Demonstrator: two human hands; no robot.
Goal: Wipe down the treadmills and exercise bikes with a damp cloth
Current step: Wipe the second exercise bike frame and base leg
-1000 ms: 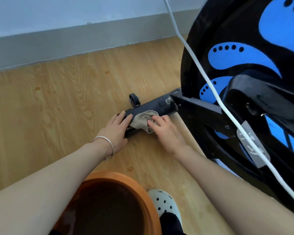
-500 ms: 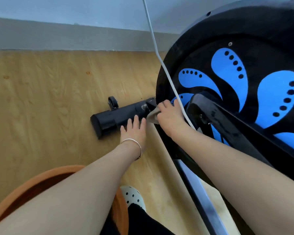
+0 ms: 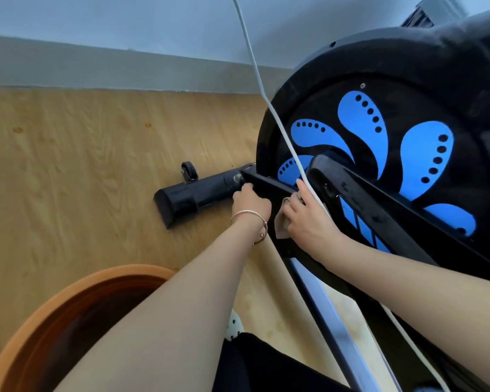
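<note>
A black exercise bike (image 3: 408, 103) with a blue swirl pattern on its wheel cover fills the right side. Its black base bar (image 3: 193, 193) lies on the wooden floor, with a small caster at its far side. My right hand (image 3: 306, 219) presses a beige cloth (image 3: 280, 224) against the black frame strut just below the wheel cover. My left hand (image 3: 251, 203), with a bracelet on the wrist, curls its fingers over the frame where the base bar meets the strut.
An orange basin (image 3: 77, 306) stands on the floor at the lower left. A white cable (image 3: 255, 75) hangs across the bike and over my right hand. A grey skirting board runs along the wall. My white perforated shoe (image 3: 234, 325) shows below.
My right hand carried the cloth from the base bar's end onto the frame strut by the wheel cover. My left hand moved right along the bar and now grips the joint.
</note>
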